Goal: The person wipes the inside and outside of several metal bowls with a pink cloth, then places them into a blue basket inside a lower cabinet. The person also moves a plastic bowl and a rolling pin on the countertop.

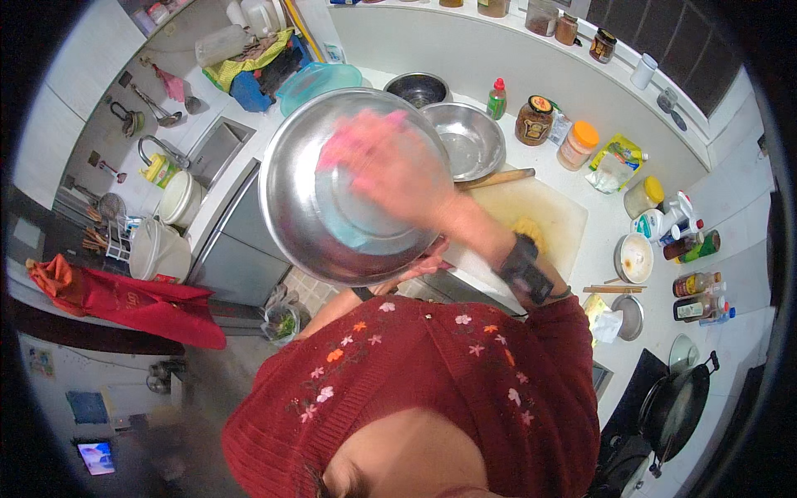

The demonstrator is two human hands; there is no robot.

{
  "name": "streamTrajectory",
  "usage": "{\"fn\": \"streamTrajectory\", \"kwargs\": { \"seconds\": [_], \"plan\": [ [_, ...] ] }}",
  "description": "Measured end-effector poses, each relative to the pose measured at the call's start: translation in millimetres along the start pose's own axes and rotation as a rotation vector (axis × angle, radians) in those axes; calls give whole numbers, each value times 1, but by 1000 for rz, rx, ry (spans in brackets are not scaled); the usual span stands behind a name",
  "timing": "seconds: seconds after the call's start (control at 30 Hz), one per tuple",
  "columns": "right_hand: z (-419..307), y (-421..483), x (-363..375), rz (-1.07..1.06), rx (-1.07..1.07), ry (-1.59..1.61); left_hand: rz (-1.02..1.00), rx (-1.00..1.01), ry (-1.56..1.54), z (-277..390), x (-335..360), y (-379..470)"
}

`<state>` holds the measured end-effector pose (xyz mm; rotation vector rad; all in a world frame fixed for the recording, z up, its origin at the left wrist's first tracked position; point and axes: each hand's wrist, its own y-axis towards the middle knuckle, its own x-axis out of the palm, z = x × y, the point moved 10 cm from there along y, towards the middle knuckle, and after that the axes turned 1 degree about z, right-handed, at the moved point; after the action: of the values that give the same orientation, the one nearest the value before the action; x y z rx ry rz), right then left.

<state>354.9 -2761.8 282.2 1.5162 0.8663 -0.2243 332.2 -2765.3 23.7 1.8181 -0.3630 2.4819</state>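
Observation:
A large stainless steel bowl (292, 211) is held up in front of me, tilted, over the counter's near edge. My left hand (426, 264) grips it by the lower rim; most of those fingers are hidden behind the metal. Across the bowl's shiny face lies my right hand (398, 168), blurred by motion. Under its fingers is something pink (345, 140), apparently a cloth, pressed against the steel. A dark watch (526, 267) is on my right wrist. Beyond the bowl sits a smaller steel basin (473, 140), partly overlapped by it.
A rolling pin (498, 179) lies on a pale cutting board (560, 202) beside a yellowish lump (528, 231). Jars and bottles line the wall, including an orange-lidded jar (578, 146). A sink (221, 149) is at left, a black wok (675, 404) at right.

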Motion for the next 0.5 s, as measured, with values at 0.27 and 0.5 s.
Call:
{"fn": "streamTrajectory", "kwargs": {
  "seconds": [0.27,0.5],
  "plan": [
    [-59,-46,37,-28,-114,34,-462,-126,-182,1,37,6],
    [28,-31,4,116,219,60,-464,-94,-113,-11,40,4]
  ]
}}
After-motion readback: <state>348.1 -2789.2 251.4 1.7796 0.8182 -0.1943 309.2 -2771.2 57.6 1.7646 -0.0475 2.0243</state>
